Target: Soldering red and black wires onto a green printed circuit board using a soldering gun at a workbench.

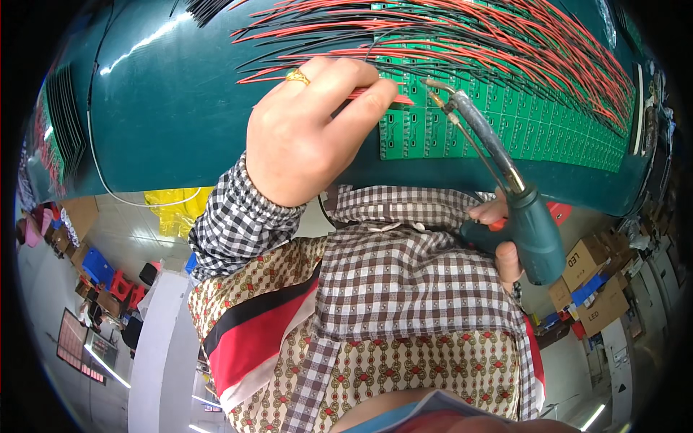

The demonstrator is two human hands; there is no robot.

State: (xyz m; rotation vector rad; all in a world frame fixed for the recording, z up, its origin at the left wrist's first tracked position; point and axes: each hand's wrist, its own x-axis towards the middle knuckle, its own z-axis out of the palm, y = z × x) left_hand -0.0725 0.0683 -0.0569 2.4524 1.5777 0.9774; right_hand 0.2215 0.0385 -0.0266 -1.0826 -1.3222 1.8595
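My left hand (303, 130), with a gold ring, reaches over the table and is closed in a pinch on a few red wires (401, 99). Their tips stick out past the fingers over the left end of a panel of green circuit boards (505, 133). My right hand (508, 261) is wrapped round the green handle of a soldering gun (535, 231), which hides most of that hand. The gun's bent metal tip and thin solder feed tube point left, just above the boards and a short way from the wire ends.
Many red and black wires (462, 36) fan across the far part of the boards. The dark green table (159, 123) carries a white cable (94, 155) and a stack of dark boards (65, 126) at left. Yellow plastic (177, 213) lies below the table edge. Cardboard boxes (595, 289) stand at right.
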